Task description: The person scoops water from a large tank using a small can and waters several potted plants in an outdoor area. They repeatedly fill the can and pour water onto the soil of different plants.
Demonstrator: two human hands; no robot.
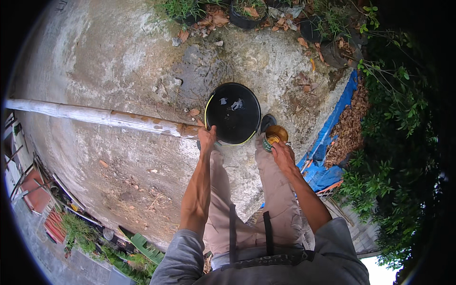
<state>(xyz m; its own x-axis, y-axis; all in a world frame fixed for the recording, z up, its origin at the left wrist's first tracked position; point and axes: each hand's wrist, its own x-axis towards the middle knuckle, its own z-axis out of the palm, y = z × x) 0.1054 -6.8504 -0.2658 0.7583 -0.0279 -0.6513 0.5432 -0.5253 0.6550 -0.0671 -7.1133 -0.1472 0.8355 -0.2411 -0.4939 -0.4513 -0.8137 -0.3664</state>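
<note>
My left hand (207, 137) is closed around the near end of a long bamboo pole (137, 122), right beside the bucket's left rim. The pale, weathered pole runs off to the far left. Between my hands stands a round black bucket (232, 124) with a yellow line along its edge. Dark liquid seems to fill it, with bright reflections on the surface. My right hand (283, 156) grips the rim of a small round tin (277, 134), golden brown inside and green-patterned outside. The tin is tilted, with something yellowish at its bottom, just right of the bucket.
Rough concrete ground (137, 61) surrounds my feet, with a damp patch (197, 71) beyond the bucket. Potted plants (248, 12) line the far edge. A blue tarp (327, 133) with dry leaves lies to the right, beside leafy bushes (399, 109). My dark shoe (268, 121) nearly meets the bucket.
</note>
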